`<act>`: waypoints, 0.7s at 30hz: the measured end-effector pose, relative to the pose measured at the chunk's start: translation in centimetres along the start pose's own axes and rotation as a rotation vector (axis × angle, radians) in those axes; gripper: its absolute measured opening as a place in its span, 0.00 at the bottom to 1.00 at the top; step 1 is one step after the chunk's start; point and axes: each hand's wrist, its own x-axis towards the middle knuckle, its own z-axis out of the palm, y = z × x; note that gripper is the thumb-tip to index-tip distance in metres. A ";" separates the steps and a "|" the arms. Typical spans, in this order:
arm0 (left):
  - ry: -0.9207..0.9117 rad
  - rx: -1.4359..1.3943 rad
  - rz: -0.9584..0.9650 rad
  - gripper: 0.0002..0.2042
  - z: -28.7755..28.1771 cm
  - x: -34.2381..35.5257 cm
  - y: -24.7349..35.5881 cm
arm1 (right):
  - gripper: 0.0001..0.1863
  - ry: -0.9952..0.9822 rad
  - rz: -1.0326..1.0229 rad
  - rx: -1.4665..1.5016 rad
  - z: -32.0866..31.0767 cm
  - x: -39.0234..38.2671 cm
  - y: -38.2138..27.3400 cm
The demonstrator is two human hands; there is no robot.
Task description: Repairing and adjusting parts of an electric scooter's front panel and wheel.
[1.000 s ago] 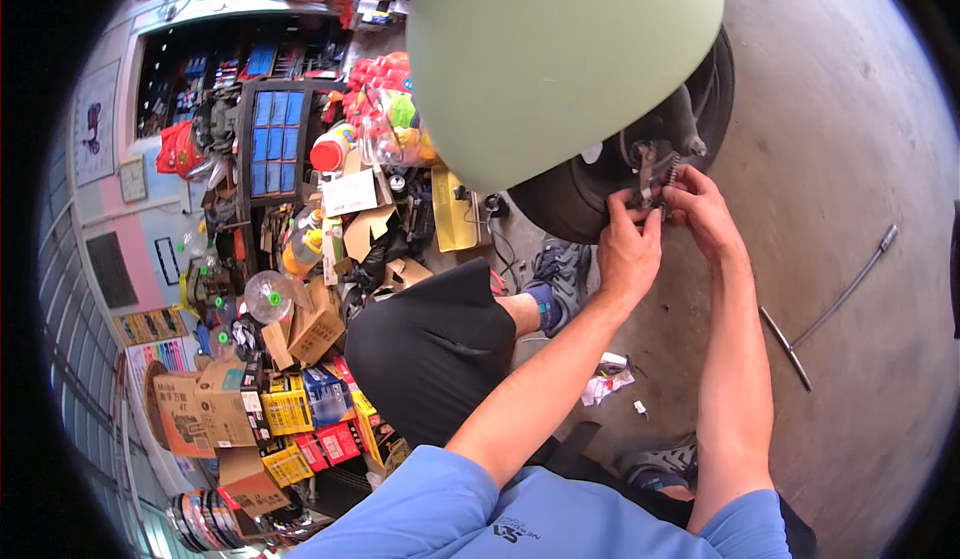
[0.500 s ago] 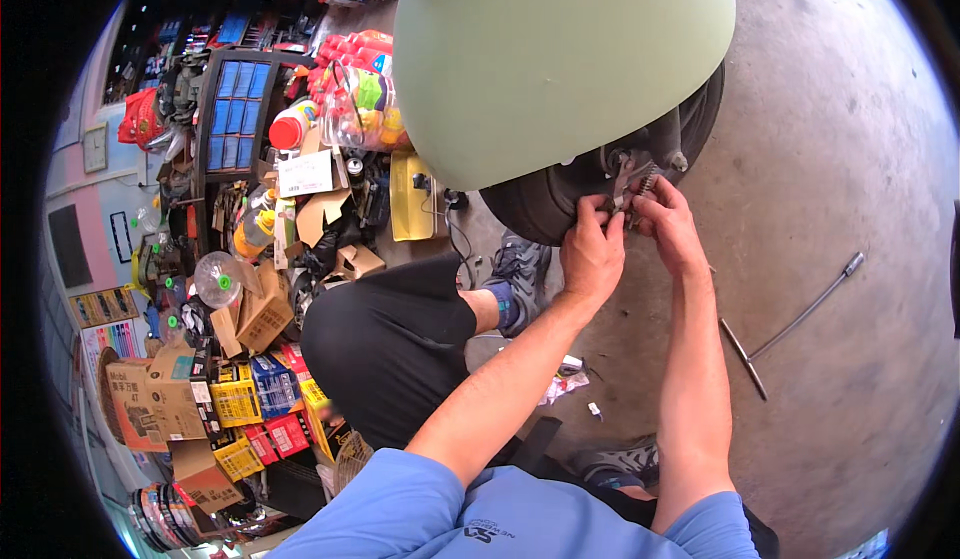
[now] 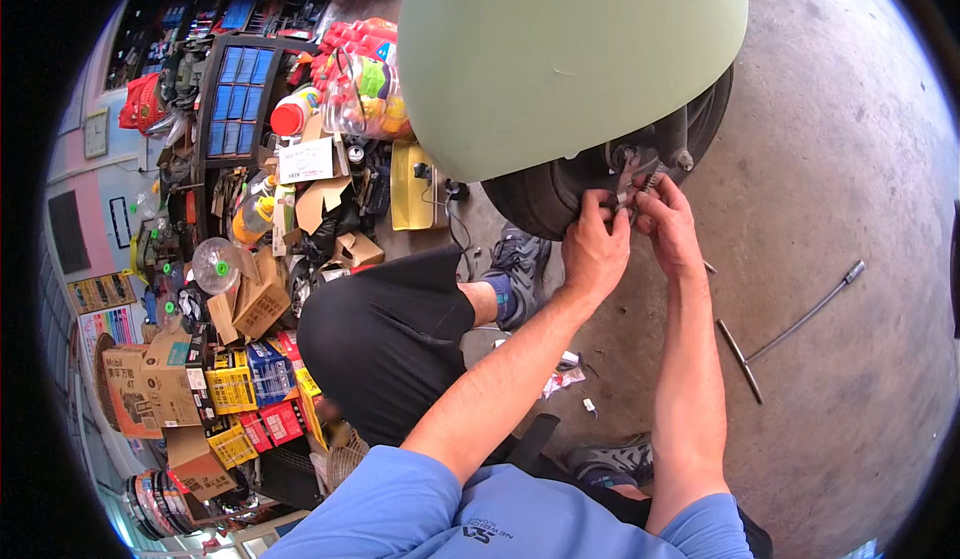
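A wheel with a black tire (image 3: pixel 530 202) sits below a pale green rounded body panel (image 3: pixel 570 69). At its hub a metal brake lever (image 3: pixel 627 177) sticks out toward me, with a coil spring (image 3: pixel 653 177) beside it. My left hand (image 3: pixel 597 246) is closed, thumb and fingers pinching at the near end of the lever. My right hand (image 3: pixel 670 229) is closed just beside it, its fingers curled close to the spring's lower end. What lies between the right fingertips is too small and covered to make out.
On the concrete floor to the right lies a T-handled tool (image 3: pixel 740 361) with a flexible shaft (image 3: pixel 805 311). Cardboard boxes (image 3: pixel 150 384), bottles and a yellow case (image 3: pixel 416 187) crowd the left. A small white piece (image 3: pixel 590 406) lies between my feet.
The view has shifted slightly. Both hands stay at the brake lever, with only small finger movements; my right fingers sit a little differently by the spring.
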 end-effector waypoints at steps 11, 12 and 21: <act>-0.017 0.120 0.017 0.13 -0.5 0.0 0.9 | 0.12 0.060 -0.113 -0.063 0.5 0.1 0.0; 0.003 0.132 0.034 0.13 -0.4 0.0 0.9 | 0.12 0.063 -0.116 -0.063 0.5 0.1 0.2; -0.032 0.113 0.060 0.11 0.1 0.8 -0.1 | 0.12 0.194 -0.218 -0.599 -0.1 0.7 0.3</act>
